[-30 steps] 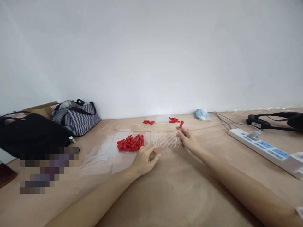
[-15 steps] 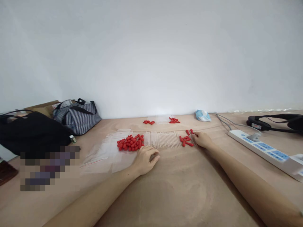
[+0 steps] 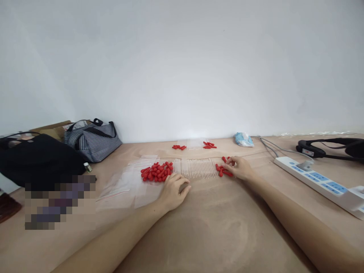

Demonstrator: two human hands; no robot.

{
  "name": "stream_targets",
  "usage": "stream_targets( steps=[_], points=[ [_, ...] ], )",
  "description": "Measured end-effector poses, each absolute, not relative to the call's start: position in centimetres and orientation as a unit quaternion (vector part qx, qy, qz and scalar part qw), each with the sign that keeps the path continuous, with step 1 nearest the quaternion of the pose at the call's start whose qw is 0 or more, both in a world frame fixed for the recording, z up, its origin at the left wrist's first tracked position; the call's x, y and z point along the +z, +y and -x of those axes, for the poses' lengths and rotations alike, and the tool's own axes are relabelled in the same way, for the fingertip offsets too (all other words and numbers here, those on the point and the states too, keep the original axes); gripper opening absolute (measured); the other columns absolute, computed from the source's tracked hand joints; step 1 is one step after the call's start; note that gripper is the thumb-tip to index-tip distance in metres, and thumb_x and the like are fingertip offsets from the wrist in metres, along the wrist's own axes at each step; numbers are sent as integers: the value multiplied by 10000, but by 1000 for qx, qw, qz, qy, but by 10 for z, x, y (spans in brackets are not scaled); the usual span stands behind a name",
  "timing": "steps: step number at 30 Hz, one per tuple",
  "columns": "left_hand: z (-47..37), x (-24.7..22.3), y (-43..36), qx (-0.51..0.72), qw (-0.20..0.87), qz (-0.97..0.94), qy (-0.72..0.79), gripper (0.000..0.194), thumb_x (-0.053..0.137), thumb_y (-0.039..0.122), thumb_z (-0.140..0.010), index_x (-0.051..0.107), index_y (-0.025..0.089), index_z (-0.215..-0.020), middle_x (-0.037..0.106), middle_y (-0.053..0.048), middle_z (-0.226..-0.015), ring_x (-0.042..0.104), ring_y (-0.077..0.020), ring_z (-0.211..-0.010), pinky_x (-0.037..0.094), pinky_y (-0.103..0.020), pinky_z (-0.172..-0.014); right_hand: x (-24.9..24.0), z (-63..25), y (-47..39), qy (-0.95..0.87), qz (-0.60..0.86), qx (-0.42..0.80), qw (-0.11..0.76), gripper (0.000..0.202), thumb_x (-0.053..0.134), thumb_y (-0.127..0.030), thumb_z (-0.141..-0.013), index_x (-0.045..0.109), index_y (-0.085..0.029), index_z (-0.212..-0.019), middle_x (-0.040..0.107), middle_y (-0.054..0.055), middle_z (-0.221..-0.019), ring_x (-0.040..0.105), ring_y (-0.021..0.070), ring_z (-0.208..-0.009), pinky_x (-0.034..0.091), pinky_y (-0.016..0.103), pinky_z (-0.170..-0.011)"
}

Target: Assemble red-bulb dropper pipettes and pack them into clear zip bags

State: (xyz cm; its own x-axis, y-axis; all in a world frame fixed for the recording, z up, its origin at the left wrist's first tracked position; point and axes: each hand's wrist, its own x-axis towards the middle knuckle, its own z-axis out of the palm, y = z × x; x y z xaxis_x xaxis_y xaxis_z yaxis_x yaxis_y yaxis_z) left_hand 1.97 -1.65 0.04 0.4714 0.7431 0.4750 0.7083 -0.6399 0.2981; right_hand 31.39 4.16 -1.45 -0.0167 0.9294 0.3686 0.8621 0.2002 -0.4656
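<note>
Right hand point(image 3: 238, 168): fingers part-bent over small red-bulb cluster point(image 3: 221, 173), 9 o'clock; pinch or touch, cannot tell. Left hand point(image 3: 174, 192): fingers loosely curled, thumb apart; larger red-bulb pile point(image 3: 157, 173), 11 o'clock.

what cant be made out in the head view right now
Head view:
Small red group: partly hidden by the right hand; full count and any grip unclear.
Large red pile: overlapping pieces hide one another; no sure count.
Thin clear rods: too small to count.
Power strip: one end cut off by the right edge.
</note>
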Motion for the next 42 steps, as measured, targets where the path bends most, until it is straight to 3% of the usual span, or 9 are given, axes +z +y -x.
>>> stream_targets(
  steps=[5,13,23,30,34,39,42],
  points=[
    [-19,5,-10,278,-46,-816,505,73,562,217,-722,557,177,-661,585,-36,-780,493,-220,-798,350,-351,-696,-12,-314,33,-757,592,49,271,303,546,-489,-672,620,-196,-650,556,14,-680,510,144,-647,363,251,-614],
    [-35,19,41,206,-89,-755,616,153,533,307,-718,611,179,-750,567,-92,-904,454,-285,-938,328,-406,-792,-16,-314,30,-804,538,27,253,230,527,-385,-715,578,-185,-613,555,25,-679,504,158,-694,366,271,-648],
    [-55,25,66,122,-90,-711,686,330,524,311,-676,647,84,-881,536,-185,-1036,398,-326,-1034,286,-400,-850,-29,-312,38,-730,574,15,369,233,496,-367,-732,578,-173,-633,545,23,-615,492,139,-567,365,253,-551],
    [-57,27,78,87,-48,-676,730,418,587,316,-625,629,59,-951,544,-219,-1063,420,-370,-1037,303,-431,-836,-24,-296,28,-724,536,-47,431,235,506,-359,-747,566,-181,-606,526,22,-588,485,147,-583,369,268,-588],
    [-55,30,74,102,-50,-687,718,398,547,342,-690,627,35,-929,549,-237,-1034,432,-379,-1022,323,-433,-814,-22,-288,24,-737,508,-46,444,231,481,-335,-775,557,-190,-613,546,28,-606,484,154,-596,379,294,-626],
    [-40,39,42,140,-76,-752,640,213,467,257,-789,629,120,-810,565,-150,-985,448,-312,-1004,326,-404,-824,-21,-273,17,-765,454,-18,457,154,458,-284,-800,502,-194,-683,566,19,-653,508,159,-661,384,353,-754],
    [-21,33,16,155,-67,-805,569,149,473,254,-820,600,178,-828,580,-55,-935,486,-212,-940,355,-318,-814,-20,-257,9,-785,439,26,436,114,469,-268,-799,497,-188,-723,555,16,-658,499,145,-624,410,318,-675]
  ],
)
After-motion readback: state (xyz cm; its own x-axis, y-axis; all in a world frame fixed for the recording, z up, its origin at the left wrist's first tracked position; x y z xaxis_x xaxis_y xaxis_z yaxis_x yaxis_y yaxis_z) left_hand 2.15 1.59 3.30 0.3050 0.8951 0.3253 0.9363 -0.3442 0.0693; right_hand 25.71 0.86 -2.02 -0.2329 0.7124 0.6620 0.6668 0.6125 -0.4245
